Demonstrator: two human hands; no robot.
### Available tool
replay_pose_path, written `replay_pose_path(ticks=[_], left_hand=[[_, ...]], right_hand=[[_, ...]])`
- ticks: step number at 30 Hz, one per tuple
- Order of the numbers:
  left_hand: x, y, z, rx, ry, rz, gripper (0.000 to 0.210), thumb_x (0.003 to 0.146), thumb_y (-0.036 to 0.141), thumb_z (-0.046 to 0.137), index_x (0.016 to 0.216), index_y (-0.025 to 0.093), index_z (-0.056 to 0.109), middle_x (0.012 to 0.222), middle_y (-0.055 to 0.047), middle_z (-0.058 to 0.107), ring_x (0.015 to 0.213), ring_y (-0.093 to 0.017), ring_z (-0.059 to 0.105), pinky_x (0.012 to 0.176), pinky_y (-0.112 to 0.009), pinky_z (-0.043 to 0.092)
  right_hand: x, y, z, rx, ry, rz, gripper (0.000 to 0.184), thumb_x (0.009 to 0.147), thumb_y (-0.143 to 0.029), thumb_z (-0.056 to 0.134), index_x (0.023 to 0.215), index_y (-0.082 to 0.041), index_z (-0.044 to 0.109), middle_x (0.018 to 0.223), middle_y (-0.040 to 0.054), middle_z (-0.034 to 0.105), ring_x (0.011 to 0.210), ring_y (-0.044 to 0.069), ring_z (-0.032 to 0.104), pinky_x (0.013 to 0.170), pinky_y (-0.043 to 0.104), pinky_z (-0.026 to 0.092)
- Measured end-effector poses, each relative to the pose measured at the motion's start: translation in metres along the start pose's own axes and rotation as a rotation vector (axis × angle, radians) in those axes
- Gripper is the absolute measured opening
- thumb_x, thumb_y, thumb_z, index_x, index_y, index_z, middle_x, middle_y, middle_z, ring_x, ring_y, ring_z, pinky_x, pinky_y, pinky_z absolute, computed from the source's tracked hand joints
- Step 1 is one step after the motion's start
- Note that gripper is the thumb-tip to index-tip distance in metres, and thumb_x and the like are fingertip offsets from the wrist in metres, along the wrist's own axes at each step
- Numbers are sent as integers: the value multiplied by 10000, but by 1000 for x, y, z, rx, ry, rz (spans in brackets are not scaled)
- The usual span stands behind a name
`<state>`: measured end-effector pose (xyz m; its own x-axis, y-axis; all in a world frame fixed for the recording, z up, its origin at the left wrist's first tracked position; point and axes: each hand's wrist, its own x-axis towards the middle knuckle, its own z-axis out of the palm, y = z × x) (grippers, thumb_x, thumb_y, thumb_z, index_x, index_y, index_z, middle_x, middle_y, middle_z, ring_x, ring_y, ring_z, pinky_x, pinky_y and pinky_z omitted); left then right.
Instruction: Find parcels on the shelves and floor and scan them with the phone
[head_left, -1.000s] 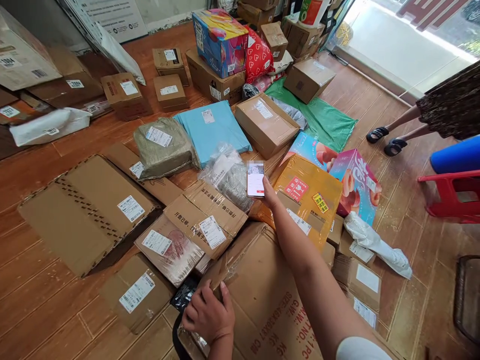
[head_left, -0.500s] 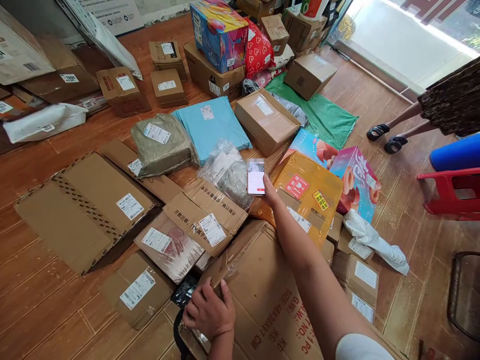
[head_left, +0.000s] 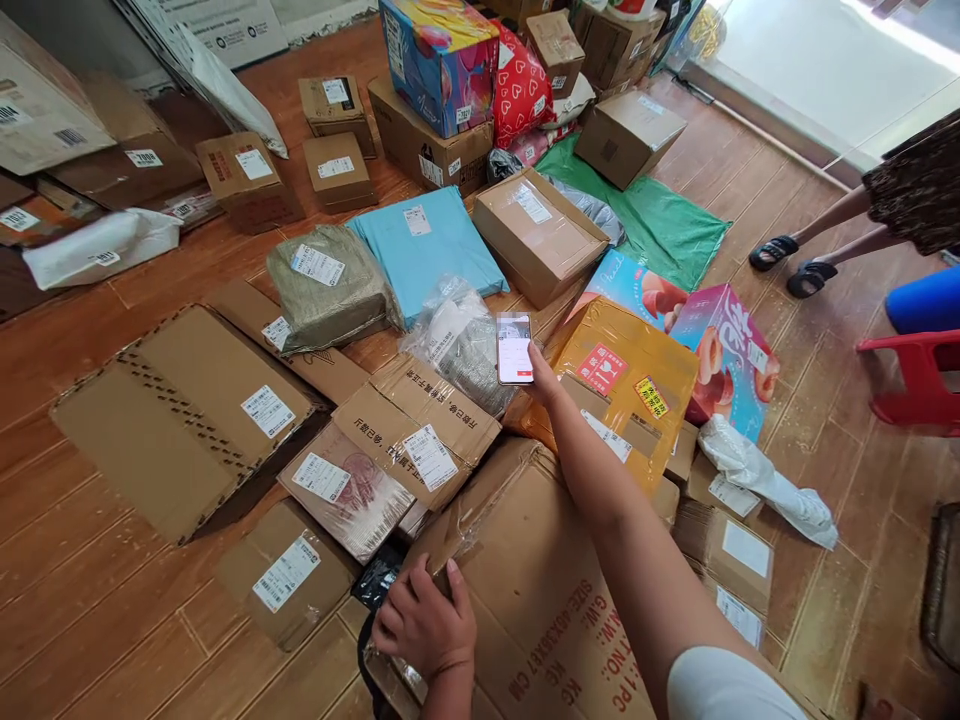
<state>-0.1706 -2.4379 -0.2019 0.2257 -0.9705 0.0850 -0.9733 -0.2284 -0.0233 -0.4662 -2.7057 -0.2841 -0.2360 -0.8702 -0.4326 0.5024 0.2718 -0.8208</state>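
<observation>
My right hand (head_left: 545,374) holds a smartphone (head_left: 514,352), its lit screen facing up, over a clear-wrapped grey parcel (head_left: 472,355). Its thumb lies along the phone's right side; the other fingers are hidden. At the bottom, my left hand (head_left: 429,622) is curled over the edge of a large cardboard box (head_left: 517,590) with red printing. Left of that box are a carton with black printing (head_left: 382,425) and a flat parcel with a pinkish picture (head_left: 360,505), both labelled. Beside my right forearm sits an orange-wrapped box (head_left: 637,350) with red and yellow stickers.
Parcels cover much of the wooden floor (head_left: 90,580), among them a wide flat carton (head_left: 172,400), a blue package (head_left: 450,250) and a green bag (head_left: 667,235). At right, another person's legs (head_left: 832,225) stand near a red plastic stool (head_left: 911,380).
The view has shifted slightly, so the parcels appear a little farther right. Both hands keep nearly the same pose, one with the phone and one at the box edge.
</observation>
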Motion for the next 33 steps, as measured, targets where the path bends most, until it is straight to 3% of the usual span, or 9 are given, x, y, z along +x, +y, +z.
replay_pose_path(ticks=[9,33], left_hand=[[1,3,-3,45,-16,14,403,944,516,442,1101,202,640,1014,-112,619,894,-312,489,873,-486,335],[1,10,-2,76,6,29,463,960,533,375,1130,195,641,1019,-111,625,930,-317,505,907,-487,347]], right_hand=[[26,20,-13,49,-36,39,508,878,-697,540,1143,-264,524,1067,50,770,809,225,761,719,419,632],[27,14,-20,-13,-34,23,584,938,-723,345,1314,-306,504,1237,89,712,978,231,724,789,437,620]])
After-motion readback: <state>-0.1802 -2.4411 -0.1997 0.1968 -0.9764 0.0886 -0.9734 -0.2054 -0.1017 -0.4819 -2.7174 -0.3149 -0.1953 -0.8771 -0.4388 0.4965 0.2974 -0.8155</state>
